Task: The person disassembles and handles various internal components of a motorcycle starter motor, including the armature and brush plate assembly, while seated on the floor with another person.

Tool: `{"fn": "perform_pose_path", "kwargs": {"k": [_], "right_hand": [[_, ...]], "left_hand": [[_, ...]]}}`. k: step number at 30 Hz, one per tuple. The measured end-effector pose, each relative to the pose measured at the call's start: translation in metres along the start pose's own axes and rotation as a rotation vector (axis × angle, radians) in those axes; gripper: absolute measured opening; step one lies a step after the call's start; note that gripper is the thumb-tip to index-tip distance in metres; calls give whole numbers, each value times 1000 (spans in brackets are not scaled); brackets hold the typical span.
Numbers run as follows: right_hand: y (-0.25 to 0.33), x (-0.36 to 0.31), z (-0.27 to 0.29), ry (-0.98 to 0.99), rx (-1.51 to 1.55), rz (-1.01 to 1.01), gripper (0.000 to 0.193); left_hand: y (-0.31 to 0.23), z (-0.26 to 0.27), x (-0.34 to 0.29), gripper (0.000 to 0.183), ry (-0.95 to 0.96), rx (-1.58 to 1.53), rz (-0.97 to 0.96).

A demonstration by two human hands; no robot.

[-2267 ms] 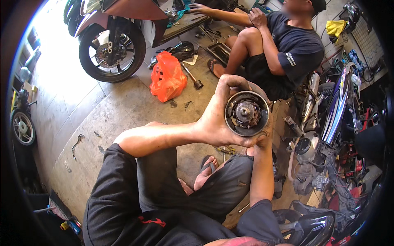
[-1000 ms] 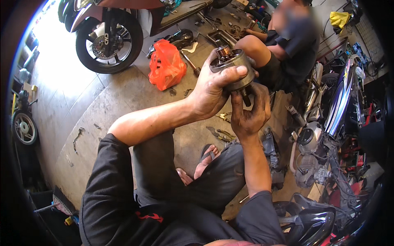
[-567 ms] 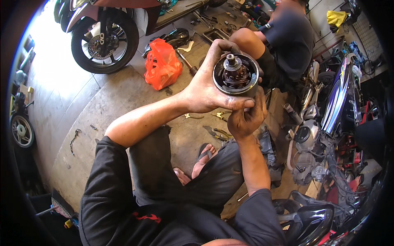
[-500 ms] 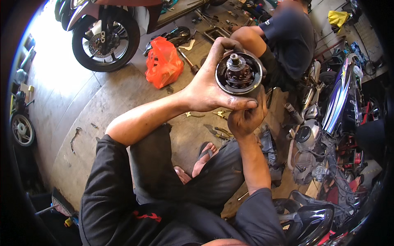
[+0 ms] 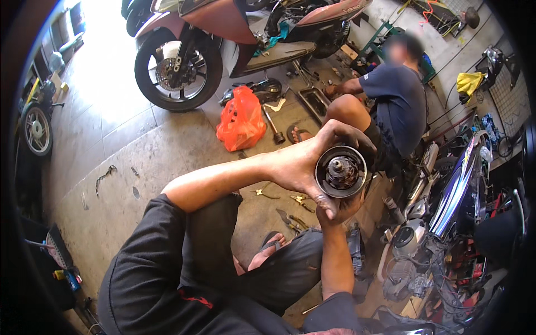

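Note:
A round metal motor housing is held up in front of me, its open end facing me. Inside it sits a dark core with a short metal shaft sticking out of the middle. My left hand wraps around the housing from the left, fingers over the far side and thumb along the near rim. Beneath it my right hand is closed against the underside, with its fingers partly hidden. On the floor below lie pliers, a second pair of pliers and larger cutters.
A red plastic bag lies ahead on the floor, near a pink scooter. Another person squats at the far right beside a metal tray. Motorcycle parts crowd my right side.
My view has tilted up, showing more of the scooter and the other person. In the picture, both hands and the housing sit lower and further right. The grip stays on the housing.

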State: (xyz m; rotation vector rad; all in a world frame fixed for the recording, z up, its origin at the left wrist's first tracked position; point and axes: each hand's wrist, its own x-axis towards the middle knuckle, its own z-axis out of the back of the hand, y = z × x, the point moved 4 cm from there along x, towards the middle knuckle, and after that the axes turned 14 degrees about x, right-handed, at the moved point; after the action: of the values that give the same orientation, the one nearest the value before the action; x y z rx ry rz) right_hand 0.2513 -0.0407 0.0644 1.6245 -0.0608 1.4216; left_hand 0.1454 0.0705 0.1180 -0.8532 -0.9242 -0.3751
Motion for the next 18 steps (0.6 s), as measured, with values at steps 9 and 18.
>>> {"fn": "perform_pose_path", "kwargs": {"k": [9,18], "right_hand": [[11,5,30,11,-222,340,22],[32,4,49,137,-480,473,37]], "left_hand": [[24,66,-158,59,-586,486,605],[-154,35,-468,46,311,566,1714]]}}
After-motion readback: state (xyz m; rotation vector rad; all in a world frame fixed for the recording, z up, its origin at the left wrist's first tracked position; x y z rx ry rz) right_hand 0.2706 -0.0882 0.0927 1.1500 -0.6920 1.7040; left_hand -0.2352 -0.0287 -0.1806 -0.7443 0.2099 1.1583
